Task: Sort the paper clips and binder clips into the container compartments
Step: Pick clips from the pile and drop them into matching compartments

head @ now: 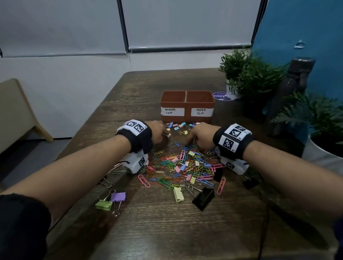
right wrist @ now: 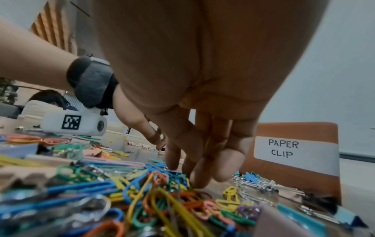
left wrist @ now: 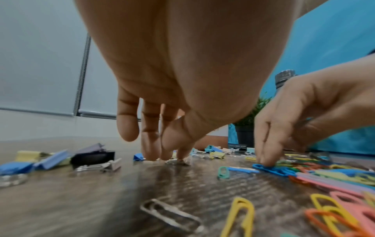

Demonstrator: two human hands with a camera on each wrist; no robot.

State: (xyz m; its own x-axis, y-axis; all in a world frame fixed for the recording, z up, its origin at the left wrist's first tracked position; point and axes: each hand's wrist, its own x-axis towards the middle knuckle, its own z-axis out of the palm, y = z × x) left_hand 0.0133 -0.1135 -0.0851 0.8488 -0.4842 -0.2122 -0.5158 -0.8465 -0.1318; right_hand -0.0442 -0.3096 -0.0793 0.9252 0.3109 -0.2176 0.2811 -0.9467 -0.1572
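A brown two-compartment container point(head: 187, 120) stands at mid-table, labelled BINDER CLIP on the left and PAPER CLIP point(right wrist: 284, 148) on the right. Both compartments look empty. A heap of coloured paper clips point(head: 183, 166) mixed with small binder clips lies in front of it. My left hand point(head: 166, 134) reaches down beside the heap, thumb and fingers pinching a small pale binder clip point(left wrist: 178, 162) on the table. My right hand point(head: 188, 142) is at the heap's far edge, its fingertips point(left wrist: 266, 162) pinching a blue paper clip point(left wrist: 271, 169).
Large binder clips lie near me: black point(head: 203, 197), yellow point(head: 178, 194), purple point(head: 118, 197), green point(head: 104, 205). Small binder clips point(head: 180, 126) line the container's front. Potted plants point(head: 252, 76) and a dark bottle point(head: 293, 90) crowd the right edge. A bench point(head: 10, 116) stands off to the left.
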